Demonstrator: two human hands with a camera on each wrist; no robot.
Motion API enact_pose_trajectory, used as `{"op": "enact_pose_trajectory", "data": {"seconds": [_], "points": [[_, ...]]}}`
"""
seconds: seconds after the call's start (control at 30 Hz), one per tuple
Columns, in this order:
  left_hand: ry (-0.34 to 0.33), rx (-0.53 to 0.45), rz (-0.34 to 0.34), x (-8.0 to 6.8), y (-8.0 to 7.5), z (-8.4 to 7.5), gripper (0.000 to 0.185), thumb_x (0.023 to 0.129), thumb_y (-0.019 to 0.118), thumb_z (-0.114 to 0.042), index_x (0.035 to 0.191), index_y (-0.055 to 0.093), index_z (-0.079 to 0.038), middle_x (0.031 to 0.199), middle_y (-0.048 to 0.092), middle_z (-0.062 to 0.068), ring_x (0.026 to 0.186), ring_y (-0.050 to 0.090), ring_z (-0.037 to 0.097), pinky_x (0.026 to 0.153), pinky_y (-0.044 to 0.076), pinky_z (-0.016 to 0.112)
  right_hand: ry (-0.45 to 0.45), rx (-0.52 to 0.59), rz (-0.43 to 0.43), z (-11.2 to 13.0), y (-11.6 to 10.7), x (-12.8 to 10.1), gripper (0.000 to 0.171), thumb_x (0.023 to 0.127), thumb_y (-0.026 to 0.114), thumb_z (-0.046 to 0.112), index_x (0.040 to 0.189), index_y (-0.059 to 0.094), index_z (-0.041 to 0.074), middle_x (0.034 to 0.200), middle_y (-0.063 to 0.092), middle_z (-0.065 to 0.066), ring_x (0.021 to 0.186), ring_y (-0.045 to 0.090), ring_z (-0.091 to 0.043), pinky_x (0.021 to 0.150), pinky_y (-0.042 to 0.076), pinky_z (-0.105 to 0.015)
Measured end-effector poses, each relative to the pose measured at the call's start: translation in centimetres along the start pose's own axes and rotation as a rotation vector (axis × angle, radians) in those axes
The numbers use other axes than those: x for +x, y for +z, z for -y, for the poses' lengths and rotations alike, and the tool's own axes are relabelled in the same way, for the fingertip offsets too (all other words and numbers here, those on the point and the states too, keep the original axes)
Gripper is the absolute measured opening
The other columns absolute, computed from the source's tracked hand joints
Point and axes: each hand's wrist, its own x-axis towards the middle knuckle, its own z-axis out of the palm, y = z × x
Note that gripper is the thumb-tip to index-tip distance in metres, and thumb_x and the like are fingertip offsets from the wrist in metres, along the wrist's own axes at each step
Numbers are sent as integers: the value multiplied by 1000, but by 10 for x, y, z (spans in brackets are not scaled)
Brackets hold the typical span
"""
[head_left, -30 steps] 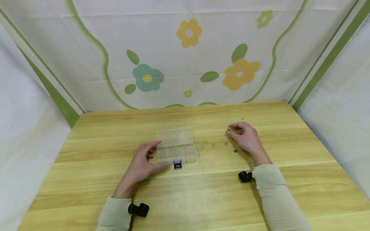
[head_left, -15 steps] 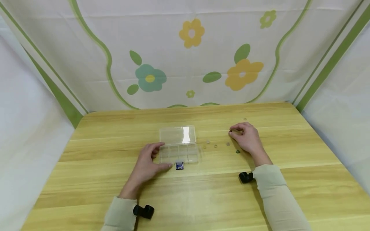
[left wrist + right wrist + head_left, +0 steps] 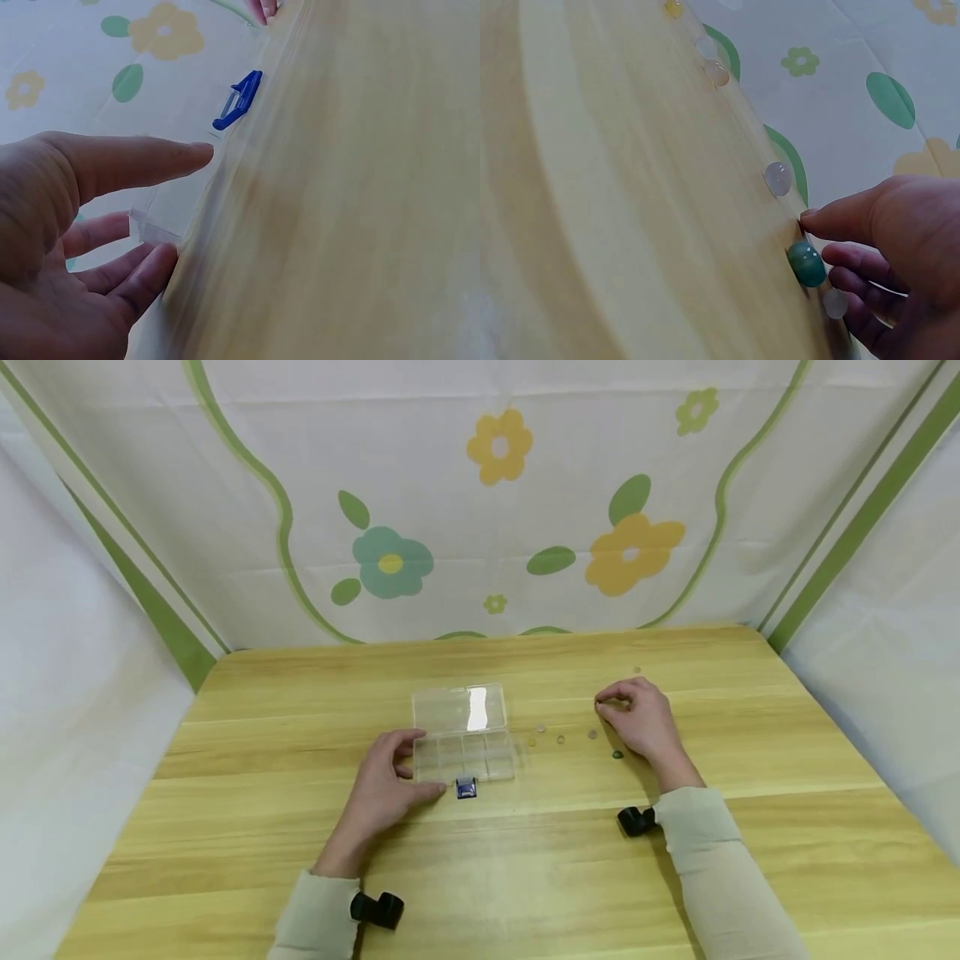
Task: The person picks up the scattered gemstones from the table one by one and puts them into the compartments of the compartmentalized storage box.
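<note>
Your left hand [image 3: 378,787] rests relaxed against the clear box [image 3: 462,743], thumb beside its blue latch [image 3: 466,788]. Your right hand [image 3: 637,717] pinches a dark bead [image 3: 597,701] at its fingertips; a green bead [image 3: 807,262] lies just beside your thumb.

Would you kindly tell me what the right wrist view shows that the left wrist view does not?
Only the right wrist view shows the right hand with its fingertips at a green bead, plus a pale bead on the table. Only the left wrist view shows the left hand touching the clear box with its blue latch. Both share the wooden table and the flowered cloth.
</note>
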Motion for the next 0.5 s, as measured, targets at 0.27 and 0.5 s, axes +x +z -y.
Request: {"op": "enact_pose_trajectory", "data": {"seconds": [0.27, 0.5], "points": [[-26, -57, -1, 0, -1, -4, 82, 74, 94, 3, 148, 59, -6, 136, 58, 20, 87, 56, 21, 64, 50, 21, 0, 6, -13, 1, 1, 0, 15, 103, 73, 20, 113, 78, 9, 133, 63, -19, 123, 58, -41, 104, 51, -60], [-37, -66, -13, 1, -2, -3, 81, 73, 91, 7, 147, 60, -6, 134, 59, 21, 85, 58, 21, 66, 51, 21, -9, 0, -17, 1, 1, -1, 14, 103, 73, 20, 110, 77, 8, 130, 64, -19, 117, 59, -40, 100, 51, -57]]}}
